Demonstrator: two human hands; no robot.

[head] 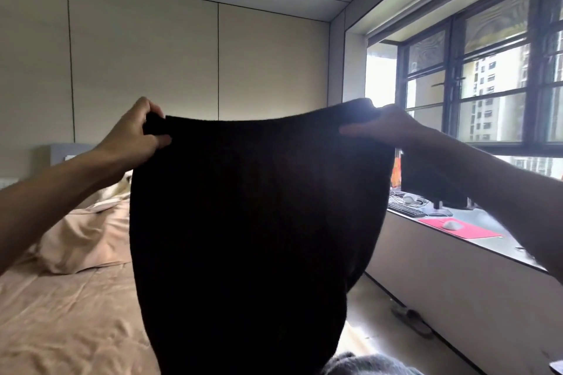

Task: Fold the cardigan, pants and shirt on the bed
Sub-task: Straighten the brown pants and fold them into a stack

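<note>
A black garment point(253, 222) hangs in the air in front of me, stretched wide along its top edge; which garment it is I cannot tell. My left hand point(134, 137) pinches its top left corner. My right hand point(387, 126) grips its top right corner. The cloth hangs down over the bed point(61, 313), which has a peach sheet, and hides the bed's middle. A grey piece of clothing point(365, 364) lies at the bottom edge, partly behind the black one.
A peach pillow point(82, 240) lies at the head of the bed on the left. On the right runs a window ledge desk point(457, 248) with a keyboard point(406, 208), a white mouse point(451, 225) on a red pad and a monitor. A slipper point(414, 321) lies on the floor.
</note>
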